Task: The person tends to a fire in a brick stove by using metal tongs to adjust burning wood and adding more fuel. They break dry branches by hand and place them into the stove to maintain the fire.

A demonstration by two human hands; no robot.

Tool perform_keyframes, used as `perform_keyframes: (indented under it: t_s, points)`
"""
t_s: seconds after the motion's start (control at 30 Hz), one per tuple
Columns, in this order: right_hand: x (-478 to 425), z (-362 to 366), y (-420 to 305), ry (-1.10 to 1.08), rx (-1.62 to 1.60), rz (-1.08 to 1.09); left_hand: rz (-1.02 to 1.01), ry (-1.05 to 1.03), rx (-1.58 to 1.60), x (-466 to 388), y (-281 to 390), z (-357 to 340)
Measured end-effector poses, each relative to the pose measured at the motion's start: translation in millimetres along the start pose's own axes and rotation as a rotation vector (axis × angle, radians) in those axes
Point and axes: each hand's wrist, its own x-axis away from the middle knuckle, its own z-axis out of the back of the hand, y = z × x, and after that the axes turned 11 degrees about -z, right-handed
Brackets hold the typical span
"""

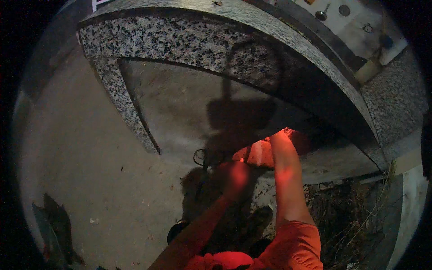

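Observation:
My left hand (239, 173) is low in front of me, bathed in red light and blurred. Its fingers and anything in them cannot be made out. Just beyond it, a red-lit surface (261, 153) with a paler band shows in a recess under a granite slab (168, 37). My right forearm stretches forward across this red patch. At the wrist it passes into the dark under the slab, so my right hand is hidden. A thin dark loop (199, 157), perhaps a cable, stands left of the red-lit area.
A narrow granite strip (125, 101) runs down from the slab's left end. Dry twigs (354, 216) are heaped at right, beside my right arm. A pale top with round metal parts (344, 10), perhaps a stove, lies at the upper right. Concrete floor (111, 189) spreads out at left.

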Motion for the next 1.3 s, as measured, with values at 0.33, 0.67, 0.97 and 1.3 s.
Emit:
perform_keyframes:
  t_s: [0.33, 0.67, 0.97, 1.3]
  points:
    - [7.2, 0.4, 11.4, 0.079, 0.161, 0.055, -0.204, -0.040, -0.319, 27.8, -7.2, -10.3]
    - [7.9, -8.4, 15.9, 0.093, 0.284, 0.124, 0.098, -0.049, -0.140, 30.7, 10.2, -15.8]
    - [-7.4, -8.9, 13.1, 0.120, 0.372, 0.163, -0.201, -0.042, -0.264, 38.1, -15.3, -25.2]
    - [23.7, 6.7, 4.2, 0.244, 0.746, 0.485, -0.211, 0.073, -0.367, 68.0, 41.6, -34.2]
